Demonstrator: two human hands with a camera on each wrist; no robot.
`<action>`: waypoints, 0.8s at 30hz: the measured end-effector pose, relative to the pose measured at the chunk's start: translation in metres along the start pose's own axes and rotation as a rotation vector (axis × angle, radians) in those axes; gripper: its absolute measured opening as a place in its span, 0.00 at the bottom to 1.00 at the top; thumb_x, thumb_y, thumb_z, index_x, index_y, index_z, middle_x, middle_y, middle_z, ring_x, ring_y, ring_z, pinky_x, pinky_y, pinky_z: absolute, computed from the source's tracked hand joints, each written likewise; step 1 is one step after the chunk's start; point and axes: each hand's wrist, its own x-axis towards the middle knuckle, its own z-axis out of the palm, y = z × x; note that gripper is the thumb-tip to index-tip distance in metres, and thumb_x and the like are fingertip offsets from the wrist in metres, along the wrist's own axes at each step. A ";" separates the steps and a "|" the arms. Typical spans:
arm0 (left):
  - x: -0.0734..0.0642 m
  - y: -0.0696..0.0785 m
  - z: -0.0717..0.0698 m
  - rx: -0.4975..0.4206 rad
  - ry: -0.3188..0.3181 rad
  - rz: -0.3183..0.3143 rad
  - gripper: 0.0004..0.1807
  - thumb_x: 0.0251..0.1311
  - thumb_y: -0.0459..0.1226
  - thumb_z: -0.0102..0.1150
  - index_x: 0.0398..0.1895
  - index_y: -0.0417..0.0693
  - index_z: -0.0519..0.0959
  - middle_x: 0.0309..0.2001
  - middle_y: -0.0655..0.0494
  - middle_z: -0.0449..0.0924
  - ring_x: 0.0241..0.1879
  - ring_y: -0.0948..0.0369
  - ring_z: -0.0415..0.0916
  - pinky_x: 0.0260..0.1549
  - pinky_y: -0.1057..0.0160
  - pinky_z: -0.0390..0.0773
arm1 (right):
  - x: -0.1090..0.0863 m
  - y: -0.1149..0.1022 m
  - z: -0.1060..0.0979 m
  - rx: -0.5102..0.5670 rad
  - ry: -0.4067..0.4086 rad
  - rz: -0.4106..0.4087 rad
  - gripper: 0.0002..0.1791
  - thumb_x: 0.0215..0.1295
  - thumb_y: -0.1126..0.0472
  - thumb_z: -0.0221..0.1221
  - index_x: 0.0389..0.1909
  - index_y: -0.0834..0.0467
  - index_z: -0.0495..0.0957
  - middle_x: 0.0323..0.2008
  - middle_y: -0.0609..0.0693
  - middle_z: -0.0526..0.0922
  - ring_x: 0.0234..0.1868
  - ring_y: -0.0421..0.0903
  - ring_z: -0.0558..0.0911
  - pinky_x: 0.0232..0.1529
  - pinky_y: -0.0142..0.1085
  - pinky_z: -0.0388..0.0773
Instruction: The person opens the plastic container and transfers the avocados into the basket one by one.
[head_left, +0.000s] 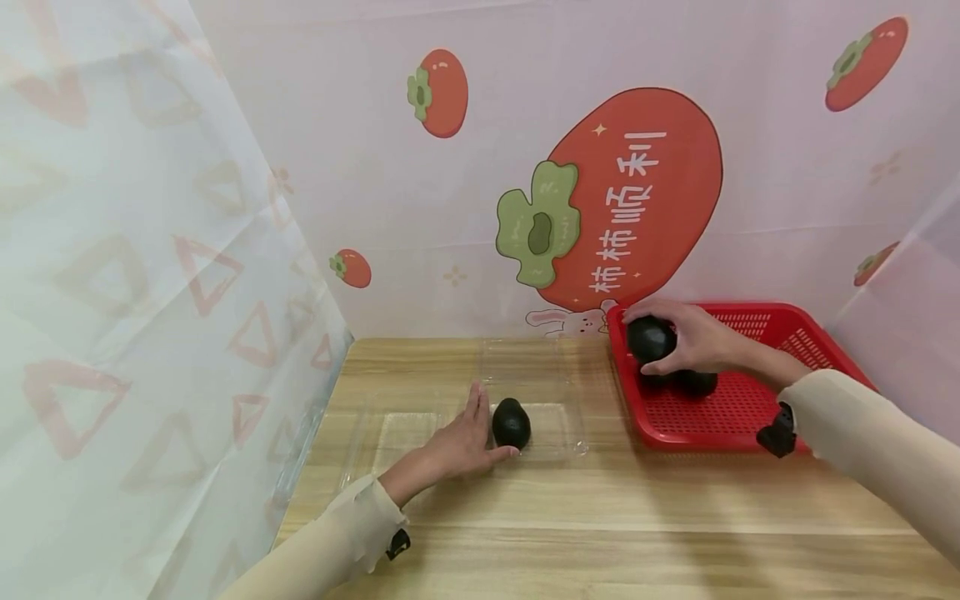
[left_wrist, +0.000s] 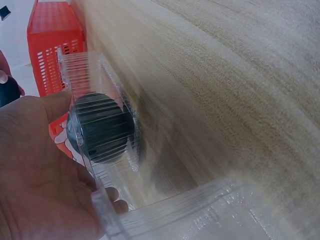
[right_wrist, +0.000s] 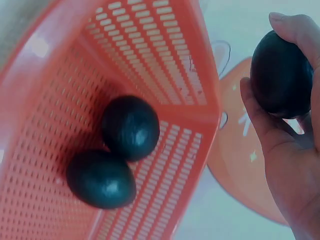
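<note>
A dark, nearly black avocado (head_left: 651, 339) is in my right hand (head_left: 692, 337), held by thumb and fingers above the left back part of the red basket (head_left: 652, 437). Below that hand, two more dark avocados (right_wrist: 131, 128) lie together inside the basket, as the right wrist view shows. Another avocado (head_left: 512, 425) sits in a clear plastic box (head_left: 551, 429), its lid folded back. My left hand (head_left: 457, 442) rests against the box's left side, fingers extended along it and thumb along the front edge; in the left wrist view ribbed plastic stands between palm and avocado.
A second clear plastic box (head_left: 401, 429) lies to the left, partly behind the left forearm. Both boxes and the basket stand on a wooden table (head_left: 540, 533). Behind rises a white cloth backdrop (head_left: 390, 192) with persimmon prints, and another patterned cloth hangs at the left.
</note>
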 end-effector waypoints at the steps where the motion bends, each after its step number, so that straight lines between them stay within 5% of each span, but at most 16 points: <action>1: 0.000 0.000 0.000 -0.001 0.000 0.000 0.63 0.70 0.62 0.61 0.84 0.28 0.38 0.84 0.31 0.29 0.76 0.37 0.63 0.42 0.48 0.86 | -0.001 0.002 -0.002 0.004 0.004 0.004 0.41 0.45 0.57 0.85 0.63 0.53 0.79 0.61 0.51 0.81 0.58 0.52 0.77 0.50 0.45 0.83; 10: -0.001 0.000 -0.001 -0.010 -0.005 -0.002 0.63 0.71 0.63 0.60 0.84 0.29 0.38 0.84 0.32 0.29 0.76 0.37 0.63 0.41 0.49 0.86 | -0.009 0.017 -0.019 0.016 0.009 0.041 0.42 0.45 0.60 0.85 0.64 0.56 0.78 0.62 0.54 0.81 0.57 0.53 0.78 0.46 0.31 0.83; 24: 0.001 0.000 -0.001 -0.005 -0.009 -0.009 0.63 0.70 0.64 0.60 0.85 0.31 0.38 0.85 0.34 0.28 0.76 0.37 0.63 0.34 0.54 0.84 | -0.021 0.039 -0.043 0.006 -0.005 0.182 0.42 0.46 0.60 0.84 0.64 0.57 0.77 0.59 0.58 0.81 0.57 0.56 0.77 0.44 0.28 0.80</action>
